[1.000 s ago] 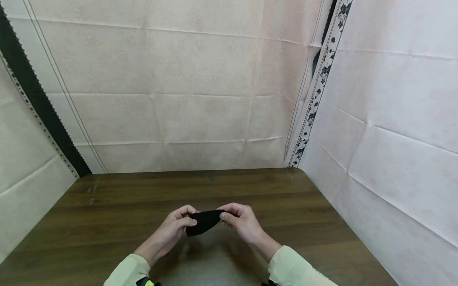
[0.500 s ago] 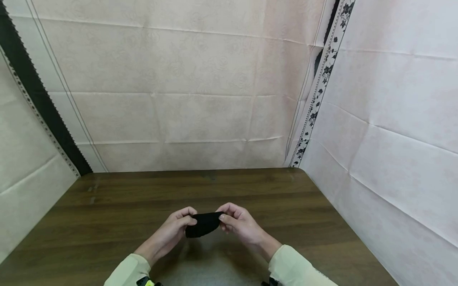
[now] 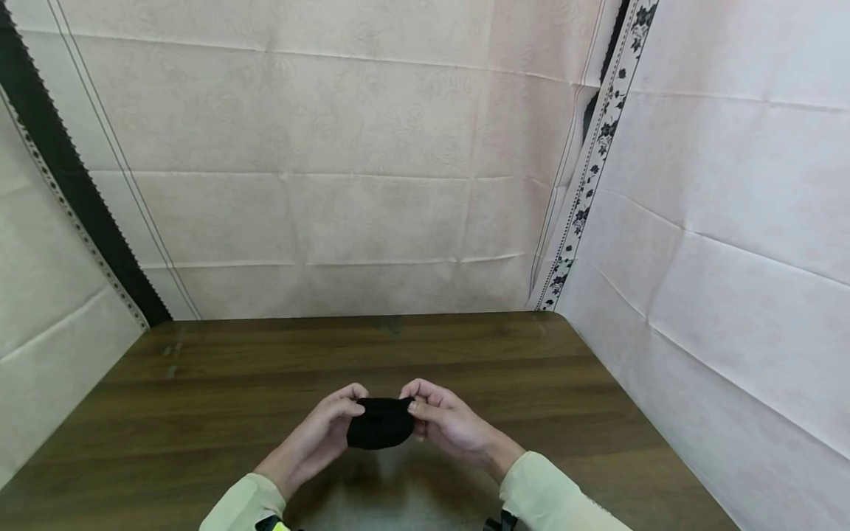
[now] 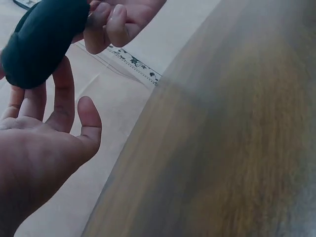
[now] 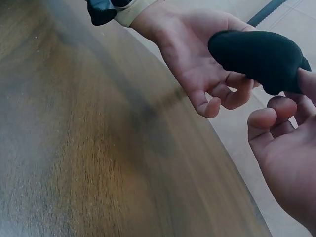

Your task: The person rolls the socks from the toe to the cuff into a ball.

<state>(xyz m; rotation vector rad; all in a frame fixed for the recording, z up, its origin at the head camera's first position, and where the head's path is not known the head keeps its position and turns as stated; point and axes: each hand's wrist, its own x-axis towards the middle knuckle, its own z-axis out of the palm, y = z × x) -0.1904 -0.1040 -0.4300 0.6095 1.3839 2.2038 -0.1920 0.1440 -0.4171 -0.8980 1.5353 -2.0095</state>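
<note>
A small black piece of folded, soft cloth (image 3: 381, 423) with a rounded lower edge is held up between both hands over the table. My left hand (image 3: 322, 428) pinches its left upper corner, the thumb on the near face. At the opposite upper corner my right hand (image 3: 453, 425) pinches it between thumb and fingers. The left wrist view shows the cloth (image 4: 47, 42) as a thick, padded roll with the left fingers behind it. In the right wrist view the cloth (image 5: 259, 57) has a loose fold at the right thumb. Its exact kind does not show.
A brown wood-grain table (image 3: 265, 369) lies beneath the hands. Pale patterned cloth sheets hang as a back wall (image 3: 372, 184) and a right wall (image 3: 744, 221). A dark strip (image 3: 86, 192) runs down the left corner.
The black cloth has turned so more of its face shows, and its lower edge has become rounder and lower. Both hands have kept their pinch and nearly the same place.
</note>
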